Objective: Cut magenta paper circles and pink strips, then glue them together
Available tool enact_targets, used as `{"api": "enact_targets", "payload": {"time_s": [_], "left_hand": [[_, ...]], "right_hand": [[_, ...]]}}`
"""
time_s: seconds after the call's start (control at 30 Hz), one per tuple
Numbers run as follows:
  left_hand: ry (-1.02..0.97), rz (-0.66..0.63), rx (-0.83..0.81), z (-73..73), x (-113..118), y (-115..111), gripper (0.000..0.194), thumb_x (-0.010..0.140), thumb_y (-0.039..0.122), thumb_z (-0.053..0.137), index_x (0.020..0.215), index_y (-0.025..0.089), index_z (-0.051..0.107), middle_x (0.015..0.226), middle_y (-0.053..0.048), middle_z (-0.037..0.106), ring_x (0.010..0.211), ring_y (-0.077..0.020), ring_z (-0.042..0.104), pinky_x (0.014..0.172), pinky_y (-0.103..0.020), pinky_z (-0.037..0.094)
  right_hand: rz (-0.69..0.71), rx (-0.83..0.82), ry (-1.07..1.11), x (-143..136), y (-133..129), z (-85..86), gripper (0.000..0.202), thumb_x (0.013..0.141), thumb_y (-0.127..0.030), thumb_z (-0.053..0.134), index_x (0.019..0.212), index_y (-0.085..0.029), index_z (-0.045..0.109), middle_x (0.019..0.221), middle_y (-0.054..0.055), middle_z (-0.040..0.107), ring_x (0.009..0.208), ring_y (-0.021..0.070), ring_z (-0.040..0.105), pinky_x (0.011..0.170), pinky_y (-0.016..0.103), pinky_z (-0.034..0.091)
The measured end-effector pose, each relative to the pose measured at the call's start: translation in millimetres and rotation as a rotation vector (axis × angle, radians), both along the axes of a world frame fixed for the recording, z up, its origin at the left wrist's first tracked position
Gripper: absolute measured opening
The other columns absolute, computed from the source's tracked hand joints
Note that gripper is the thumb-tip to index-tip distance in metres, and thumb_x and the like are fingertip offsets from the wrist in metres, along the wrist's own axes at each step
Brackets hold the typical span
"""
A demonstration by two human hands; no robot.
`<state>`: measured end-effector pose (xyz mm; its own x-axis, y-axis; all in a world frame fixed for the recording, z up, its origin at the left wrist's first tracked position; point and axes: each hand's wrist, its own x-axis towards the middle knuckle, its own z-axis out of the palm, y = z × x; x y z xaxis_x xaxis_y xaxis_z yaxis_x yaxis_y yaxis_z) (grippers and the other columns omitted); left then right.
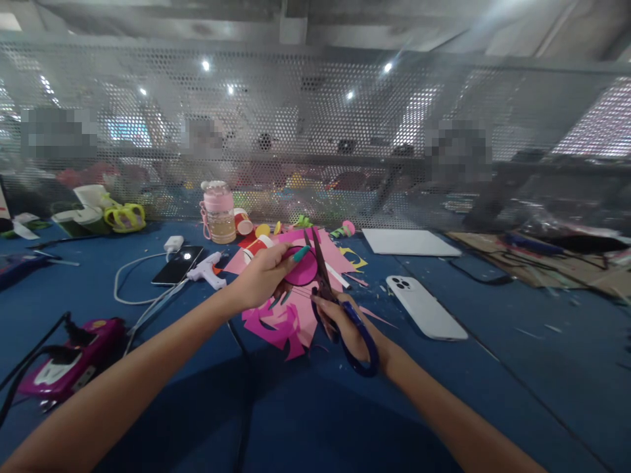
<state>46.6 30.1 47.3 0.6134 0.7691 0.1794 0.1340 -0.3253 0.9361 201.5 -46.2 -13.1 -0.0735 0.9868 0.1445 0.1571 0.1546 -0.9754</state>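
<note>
Between the thumb and fingers of my left hand (269, 272) is a round magenta paper disc (302, 270) with a dark rim. My right hand (348, 325) grips a pair of scissors (362, 345) by its dark blue handles. The scissor blades point away from me, slightly parted, at the right edge of the disc. Below both hands lie pink paper sheets (305, 312) and magenta paper scraps (276, 326). A red and white paper cup (257, 246) lies just behind my left hand.
At left are a glue gun (210, 270), a black phone (177, 265), a charger (173, 244) and a magenta power strip (73, 361). A pink bottle (219, 213) stands behind. A white phone (424, 307) and white sheet (409, 242) lie right; a perforated metal screen (315, 131) closes the back.
</note>
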Motion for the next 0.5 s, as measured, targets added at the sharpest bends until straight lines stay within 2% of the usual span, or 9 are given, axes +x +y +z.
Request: {"api": "enact_targets", "payload": {"time_s": [0.23, 0.33, 0.43, 0.5], "left_hand": [[-0.008, -0.021, -0.051, 3.9, 1.0, -0.5, 0.013, 0.091, 0.019, 0.043, 0.079, 0.018, 0.044, 0.039, 0.009, 0.045, 0.027, -0.0039, 0.04, 0.029, -0.013, 0.031], [-0.085, -0.11, -0.137, 0.8, 2.4, -0.5, 0.011, 0.09, 0.023, 0.046, 0.082, 0.018, 0.041, 0.043, 0.008, 0.051, 0.029, -0.0063, 0.047, 0.029, -0.014, 0.034], [-0.168, -0.21, -0.25, -5.2, 4.9, -1.3, 0.019, 0.084, 0.03, 0.056, 0.079, 0.017, 0.043, 0.056, 0.003, 0.06, 0.034, -0.0085, 0.056, 0.032, -0.017, 0.04], [-0.198, -0.226, -0.28, -8.7, 6.3, -2.2, 0.023, 0.081, 0.033, 0.059, 0.075, 0.015, 0.046, 0.058, 0.001, 0.061, 0.036, -0.0083, 0.056, 0.034, -0.018, 0.042]], "right_hand": [[-0.008, -0.029, 0.027, -1.3, 0.8, 0.9, 0.037, 0.078, -0.057, 0.049, 0.067, -0.023, 0.04, 0.047, -0.009, 0.032, 0.04, 0.0091, 0.032, 0.04, 0.023, 0.028], [-0.05, -0.041, 0.089, -3.4, 1.2, 2.2, 0.039, 0.077, -0.058, 0.05, 0.065, -0.023, 0.038, 0.048, -0.009, 0.032, 0.04, 0.0087, 0.033, 0.041, 0.023, 0.029], [-0.089, -0.025, 0.103, -5.1, 1.4, 4.3, 0.038, 0.077, -0.058, 0.049, 0.067, -0.022, 0.042, 0.048, -0.009, 0.032, 0.04, 0.0089, 0.033, 0.04, 0.023, 0.028], [-0.086, -0.031, 0.107, -5.9, 1.2, 5.2, 0.037, 0.077, -0.058, 0.049, 0.069, -0.022, 0.042, 0.048, -0.009, 0.031, 0.04, 0.0088, 0.032, 0.04, 0.023, 0.028]]}}
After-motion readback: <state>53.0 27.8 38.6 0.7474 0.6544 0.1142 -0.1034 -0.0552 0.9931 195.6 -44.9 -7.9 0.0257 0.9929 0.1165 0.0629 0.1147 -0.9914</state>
